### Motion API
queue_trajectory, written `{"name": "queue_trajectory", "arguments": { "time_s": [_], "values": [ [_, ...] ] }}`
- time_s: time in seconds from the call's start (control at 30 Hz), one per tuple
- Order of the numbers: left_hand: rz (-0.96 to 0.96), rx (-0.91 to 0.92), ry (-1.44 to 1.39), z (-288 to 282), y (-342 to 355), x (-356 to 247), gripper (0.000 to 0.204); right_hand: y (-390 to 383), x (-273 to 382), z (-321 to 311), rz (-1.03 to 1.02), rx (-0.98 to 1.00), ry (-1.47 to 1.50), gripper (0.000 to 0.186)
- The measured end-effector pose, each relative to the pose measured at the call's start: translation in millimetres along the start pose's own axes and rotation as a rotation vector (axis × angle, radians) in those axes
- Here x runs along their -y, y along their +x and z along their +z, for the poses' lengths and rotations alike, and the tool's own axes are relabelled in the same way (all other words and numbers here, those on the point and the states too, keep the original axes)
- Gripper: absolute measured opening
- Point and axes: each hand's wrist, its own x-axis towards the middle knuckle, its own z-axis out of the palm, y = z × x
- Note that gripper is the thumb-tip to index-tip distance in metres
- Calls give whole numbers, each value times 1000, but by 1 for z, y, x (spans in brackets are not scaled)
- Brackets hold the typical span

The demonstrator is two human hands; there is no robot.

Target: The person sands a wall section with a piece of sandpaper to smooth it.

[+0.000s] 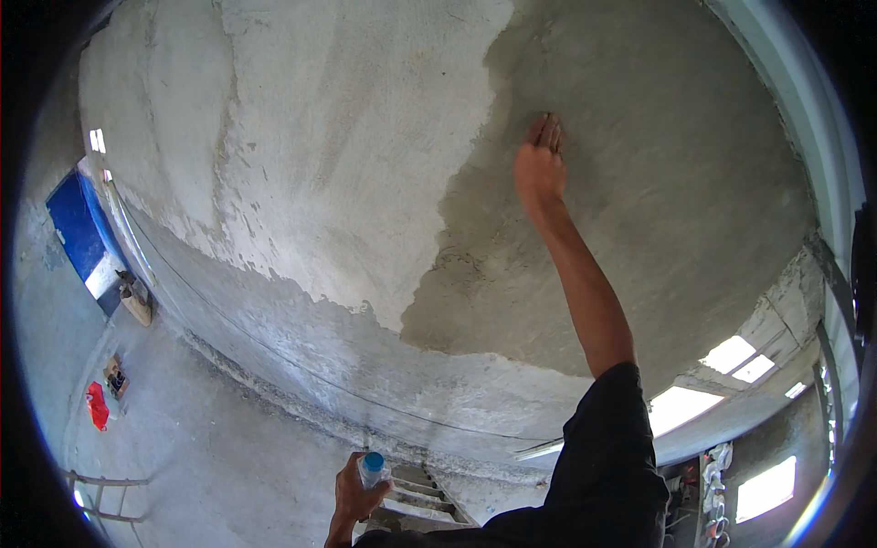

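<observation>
My right arm reaches up to a plastered wall (329, 164). Against the dark, damp-looking plaster patch (667, 183) is my right hand (541, 169), its fingers bent and pressed together. Whatever they may hold is too small or hidden to make out. The dark patch meets paler, dry-looking plaster along a ragged edge. Low in the view, my left hand (349, 493) is wrapped round a clear plastic bottle (373, 475) with a blue cap, held upright. The bottle's lower part is hidden by the fingers.
Wooden steps (425, 500) show below me, beside the bottle. On the floor far left lie a red bag (97, 406) and a small box (116, 376); a sack (137, 301) leans by a blue door (78, 219). Another ladder (108, 482) stands lower left. Cluttered shelves (713, 493) are lower right.
</observation>
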Motion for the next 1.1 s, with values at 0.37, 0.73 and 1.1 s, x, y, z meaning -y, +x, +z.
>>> {"name": "queue_trajectory", "arguments": {
  "time_s": [0.37,0.73,1.1],
  "values": [
    [24,-44,1,4,-2,8,53,64,-44,-8,-111,-300,27,61],
    [-3,4,32,1,-2,-10,52,101,-65,-41,-91,-492,387,43],
    [-17,57,62,15,16,-2,53,118,-64,-55,-28,-221,277,49]
  ]
}}
